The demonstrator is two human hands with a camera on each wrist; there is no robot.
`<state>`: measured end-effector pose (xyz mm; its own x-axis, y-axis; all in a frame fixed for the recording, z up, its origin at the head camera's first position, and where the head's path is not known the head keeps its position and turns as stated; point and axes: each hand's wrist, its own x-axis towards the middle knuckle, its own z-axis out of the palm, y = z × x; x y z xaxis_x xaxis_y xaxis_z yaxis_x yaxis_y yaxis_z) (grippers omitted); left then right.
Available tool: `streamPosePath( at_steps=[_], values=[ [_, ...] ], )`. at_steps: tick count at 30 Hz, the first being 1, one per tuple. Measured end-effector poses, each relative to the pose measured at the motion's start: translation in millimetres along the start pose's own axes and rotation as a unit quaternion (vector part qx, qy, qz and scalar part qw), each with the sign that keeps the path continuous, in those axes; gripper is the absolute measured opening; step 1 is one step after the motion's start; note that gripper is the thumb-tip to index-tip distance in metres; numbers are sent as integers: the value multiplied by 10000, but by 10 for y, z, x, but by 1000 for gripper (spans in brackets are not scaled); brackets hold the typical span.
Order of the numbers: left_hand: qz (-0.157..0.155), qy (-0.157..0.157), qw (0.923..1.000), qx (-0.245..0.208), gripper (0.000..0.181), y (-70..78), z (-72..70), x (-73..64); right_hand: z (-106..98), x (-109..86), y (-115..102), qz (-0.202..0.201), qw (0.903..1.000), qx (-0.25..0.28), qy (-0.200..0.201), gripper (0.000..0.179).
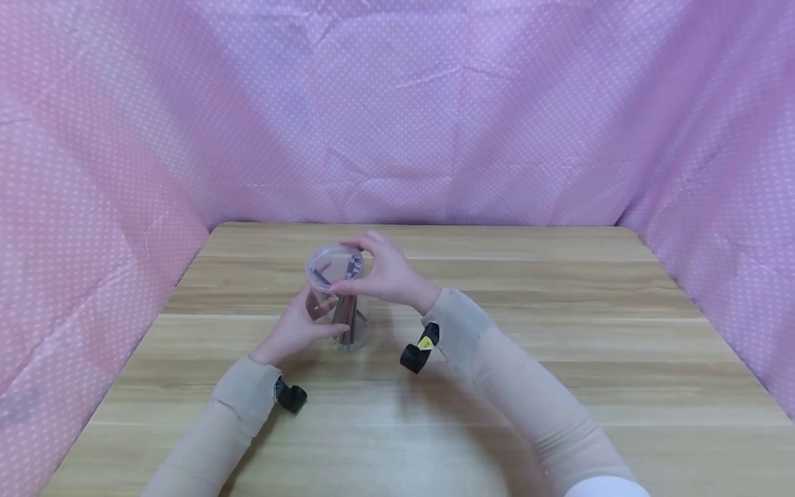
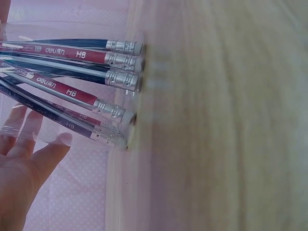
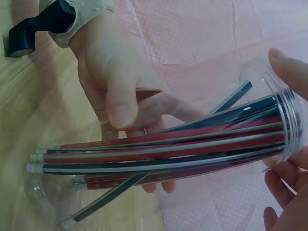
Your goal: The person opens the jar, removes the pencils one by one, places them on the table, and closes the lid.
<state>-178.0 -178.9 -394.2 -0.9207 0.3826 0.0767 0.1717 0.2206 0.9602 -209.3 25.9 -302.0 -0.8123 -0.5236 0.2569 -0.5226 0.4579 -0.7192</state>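
A clear plastic jar [image 1: 360, 338] stands on the table, holding several dark blue and red pencils [image 3: 207, 139]. Their eraser ends [image 2: 126, 79] point down toward its base, and one or two pencils lean crosswise. My left hand [image 1: 301, 324] grips the side of the jar, thumb in front and fingers around the far side. At the top, my right hand [image 1: 388, 273] holds the ridged, see-through round rim [image 3: 285, 113] between thumb and fingers. In the right wrist view the left hand [image 3: 127, 82] shows behind the jar wall, and right fingers [image 3: 284, 185] lie along the rim.
The light wood-grain table [image 1: 559, 331] reaches back to a pink dotted curtain [image 1: 397, 124], which also hangs at both sides. Black wrist cameras [image 1: 417, 355] sit on both beige sleeves [image 1: 528, 386].
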Motion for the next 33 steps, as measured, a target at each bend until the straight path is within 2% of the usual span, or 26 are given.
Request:
streamPosePath(
  at_steps=[8, 15, 20, 27, 33],
  values=[
    [49, -18, 10000, -41, 103, 21, -3, -1, -40, 38, 21, 39, 9994, 132, -331, 74],
    [-132, 54, 9998, 114, 101, -7, -15, 3, -154, 146, 52, -442, 9932, 41, -1076, 71],
    [-92, 52, 9998, 142, 103, 27, 15, -19, -226, 148, 83, -463, 9886, 219, -1417, 72],
    [6, 49, 10000, -23, 106, 48, 51, -39, -236, 111, 134, -387, 9850, 889, -1430, 70],
    [99, -58, 9996, -239, 104, 57, 69, -50, -243, 63, 136, -545, 9825, 983, -1488, 66]
  ],
)
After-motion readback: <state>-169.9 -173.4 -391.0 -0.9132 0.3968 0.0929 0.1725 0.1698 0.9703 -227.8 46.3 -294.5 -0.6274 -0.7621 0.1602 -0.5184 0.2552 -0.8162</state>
